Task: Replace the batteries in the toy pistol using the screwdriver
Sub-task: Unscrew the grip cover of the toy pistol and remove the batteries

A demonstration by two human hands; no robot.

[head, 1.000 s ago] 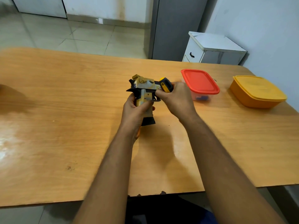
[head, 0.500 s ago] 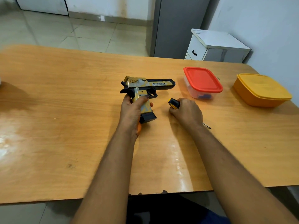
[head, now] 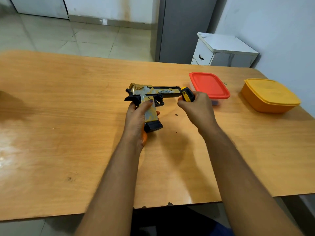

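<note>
Gold and black toy pistol (head: 150,94) is sitting pretty much dead centre over the wooden surface (head: 68,133) in the head cam, side-on, barrel pointing off to the right. The left hand (head: 138,120) has it by the grip, fingers (head: 157,113) wrapped all the way round and thumb laid across the side of the grip, so it's held up rather than lying flat; the black magazine base pokes out under the hand. There's a bit of something orange peeking out under the heel of that hand, can't tell what it is. The right hand (head: 196,108) is up by the muzzle, closed tight on the screwdriver (head: 187,96); only the yellow-and-black handle shows above the fist, the shaft and tip are hidden so no idea where they point. The handle is just beside the end of the barrel, can't say if it's touching. A tiny dark speck (head: 175,114) lies on the surface between the two hands, too small to call. Further right there's a clear tub with a red lid (head: 208,85) with something dark inside, and well past it an orange-yellow lidded tub (head: 271,96) near the surface's right edge. Behind the surface is a small white cabinet (head: 223,48) against the wall.
</note>
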